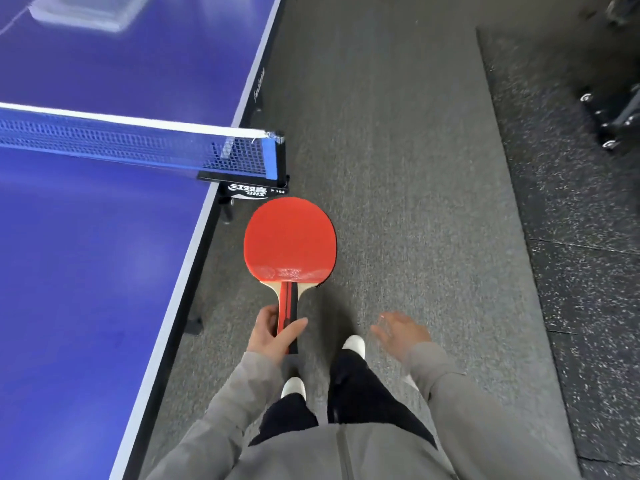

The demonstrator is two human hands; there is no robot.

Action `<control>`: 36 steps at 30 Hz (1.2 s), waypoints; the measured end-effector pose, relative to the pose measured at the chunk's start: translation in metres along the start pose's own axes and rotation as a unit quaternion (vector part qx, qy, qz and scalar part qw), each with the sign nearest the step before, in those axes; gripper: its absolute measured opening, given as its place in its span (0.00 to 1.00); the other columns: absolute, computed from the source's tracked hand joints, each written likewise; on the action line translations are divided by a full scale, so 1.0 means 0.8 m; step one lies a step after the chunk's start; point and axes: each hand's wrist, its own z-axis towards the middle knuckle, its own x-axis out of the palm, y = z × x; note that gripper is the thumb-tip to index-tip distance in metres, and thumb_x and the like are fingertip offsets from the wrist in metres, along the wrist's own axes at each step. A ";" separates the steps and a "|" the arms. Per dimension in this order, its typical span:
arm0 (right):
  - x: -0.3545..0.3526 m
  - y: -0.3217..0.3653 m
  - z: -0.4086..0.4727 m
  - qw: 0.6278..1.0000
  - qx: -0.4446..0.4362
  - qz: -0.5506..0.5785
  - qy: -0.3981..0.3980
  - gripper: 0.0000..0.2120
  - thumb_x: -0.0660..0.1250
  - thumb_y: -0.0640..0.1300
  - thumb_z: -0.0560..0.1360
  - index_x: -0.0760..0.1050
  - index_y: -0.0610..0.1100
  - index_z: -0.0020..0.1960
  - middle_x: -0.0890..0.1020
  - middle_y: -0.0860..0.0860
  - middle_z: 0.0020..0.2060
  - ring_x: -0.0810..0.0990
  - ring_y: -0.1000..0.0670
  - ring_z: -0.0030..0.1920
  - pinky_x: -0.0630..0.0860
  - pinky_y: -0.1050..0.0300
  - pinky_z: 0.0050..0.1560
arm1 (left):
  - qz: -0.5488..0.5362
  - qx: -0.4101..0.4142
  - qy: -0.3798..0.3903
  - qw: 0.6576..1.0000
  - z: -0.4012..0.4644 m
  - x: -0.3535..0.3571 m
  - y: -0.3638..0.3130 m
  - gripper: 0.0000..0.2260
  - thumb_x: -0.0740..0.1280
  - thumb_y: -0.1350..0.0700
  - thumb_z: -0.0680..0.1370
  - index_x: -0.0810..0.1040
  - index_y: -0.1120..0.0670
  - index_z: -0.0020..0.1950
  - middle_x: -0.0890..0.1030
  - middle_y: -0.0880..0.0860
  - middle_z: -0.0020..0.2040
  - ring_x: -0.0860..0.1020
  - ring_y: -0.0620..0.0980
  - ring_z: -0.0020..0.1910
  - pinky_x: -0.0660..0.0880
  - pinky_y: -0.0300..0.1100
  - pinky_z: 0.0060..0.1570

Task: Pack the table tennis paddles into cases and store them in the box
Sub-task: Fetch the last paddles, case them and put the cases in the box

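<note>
Person stands on grey carpet beside the table tennis table [86,271], near the net post [280,157]. Left hand [273,332] grips the paddle [290,242] by the handle, fingers and thumb curled round it; red face up, blade pointing forward, held over the floor just off the table's edge. Right hand [401,332] hangs free beside it, blurred, fingers loosely spread, holding nothing.

No case visible here. A pale, clear box [83,12] sits on the far half of the table, beyond the net, too blurred to tell what is in it.

Judgement: the step in hand looks like carrying the paddle toward a case or the box; task is early, paddle still bare.

Doing it well:
- Keep the grip on the handle, off the rubber.
- Hold the blade clear of the net post and table edge while passing.
- Bring the free right hand to hold a case open, then feed the blade in head first.
- Close the case before placing it in the box.
</note>
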 end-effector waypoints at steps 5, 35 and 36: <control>-0.065 -0.021 0.073 1.000 0.006 -0.025 0.010 0.24 0.51 0.57 0.81 0.59 0.48 0.73 0.65 0.46 0.72 0.65 0.44 0.71 0.63 0.47 0.69 | -0.016 -0.018 0.029 0.999 0.071 0.068 -0.046 0.20 0.75 0.55 0.69 0.71 0.58 0.55 0.74 0.50 0.37 0.73 0.45 0.36 0.71 0.34 0.34; -0.550 0.054 0.555 0.971 -0.147 -0.185 0.020 0.30 0.54 0.58 0.80 0.47 0.51 0.77 0.58 0.50 0.75 0.59 0.46 0.74 0.59 0.45 0.72 | -0.233 -0.010 -0.208 0.950 0.548 0.223 -0.361 0.10 0.70 0.59 0.74 0.74 0.59 0.52 0.75 0.56 0.41 0.74 0.48 0.37 0.71 0.38 0.35; -0.562 0.069 0.565 0.968 -0.157 -0.192 0.020 0.30 0.54 0.57 0.80 0.47 0.51 0.77 0.57 0.50 0.75 0.58 0.46 0.74 0.58 0.45 0.72 | -0.229 -0.006 -0.223 0.948 0.556 0.213 -0.368 0.10 0.70 0.59 0.74 0.73 0.58 0.51 0.74 0.56 0.41 0.74 0.49 0.38 0.71 0.38 0.35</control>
